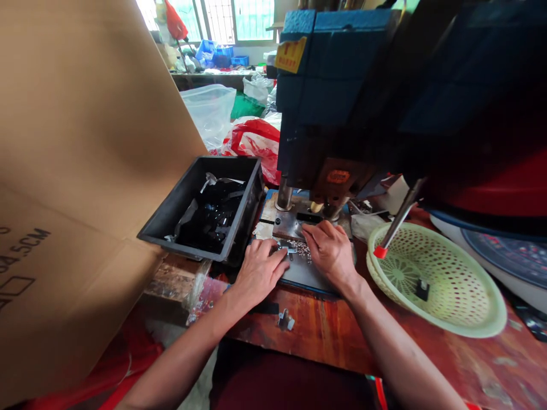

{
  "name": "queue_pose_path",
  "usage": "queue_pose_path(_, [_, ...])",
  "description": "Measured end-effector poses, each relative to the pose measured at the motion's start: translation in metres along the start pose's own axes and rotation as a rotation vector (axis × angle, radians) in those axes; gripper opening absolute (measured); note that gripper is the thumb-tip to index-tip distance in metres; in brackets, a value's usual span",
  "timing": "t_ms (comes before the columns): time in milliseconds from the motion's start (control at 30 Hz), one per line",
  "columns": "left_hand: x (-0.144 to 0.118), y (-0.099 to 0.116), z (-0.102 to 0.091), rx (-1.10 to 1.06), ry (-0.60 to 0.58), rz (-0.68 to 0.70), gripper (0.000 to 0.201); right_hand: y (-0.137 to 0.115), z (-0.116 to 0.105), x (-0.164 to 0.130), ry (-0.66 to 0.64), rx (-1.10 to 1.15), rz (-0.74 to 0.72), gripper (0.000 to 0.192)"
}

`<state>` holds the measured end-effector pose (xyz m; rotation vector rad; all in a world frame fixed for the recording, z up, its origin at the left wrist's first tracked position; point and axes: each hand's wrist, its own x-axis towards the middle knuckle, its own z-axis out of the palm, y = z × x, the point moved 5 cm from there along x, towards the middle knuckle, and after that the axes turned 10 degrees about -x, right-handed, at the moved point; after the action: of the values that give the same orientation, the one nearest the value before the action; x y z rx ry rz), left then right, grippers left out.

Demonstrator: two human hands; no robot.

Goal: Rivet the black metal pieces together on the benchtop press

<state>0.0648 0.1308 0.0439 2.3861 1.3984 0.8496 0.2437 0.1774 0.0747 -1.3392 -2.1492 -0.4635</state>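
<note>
Both hands pinch a small silvery metal bracket (287,248) on the press plate (299,273): left hand (258,270), right hand (329,250); fingertips hide its shape.

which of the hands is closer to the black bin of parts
Left. The left hand rests on the metal plate just beside the black bin's near right corner. The right hand lies farther right on the plate, beyond the left one.

Both hands (294,259) rest on the press plate (305,273) among small metal parts (301,248).
</note>
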Motion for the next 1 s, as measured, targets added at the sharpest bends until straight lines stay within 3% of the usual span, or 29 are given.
queue_pose_path(300, [-0.011, 0.0, 0.005, 0.045, -0.026, 0.027, 0.044, 0.032, 0.003, 0.008, 0.177, 0.264, 0.364, 0.021])
queue_pose_path(467, [-0.013, 0.001, 0.005, 0.05, -0.037, 0.026, 0.041, 0.033, 0.008, 0.018, 0.128, 0.187, 0.286, 0.024])
queue_pose_path(733, [-0.013, 0.002, 0.003, 0.033, -0.051, 0.008, 0.041, 0.016, -0.006, 0.017, -0.01, -0.057, 0.071, 0.038])
queue_pose_path(1000, [-0.003, 0.003, 0.001, 0.012, -0.031, -0.015, 0.036, 0.012, -0.006, 0.014, -0.075, -0.099, 0.071, 0.041])
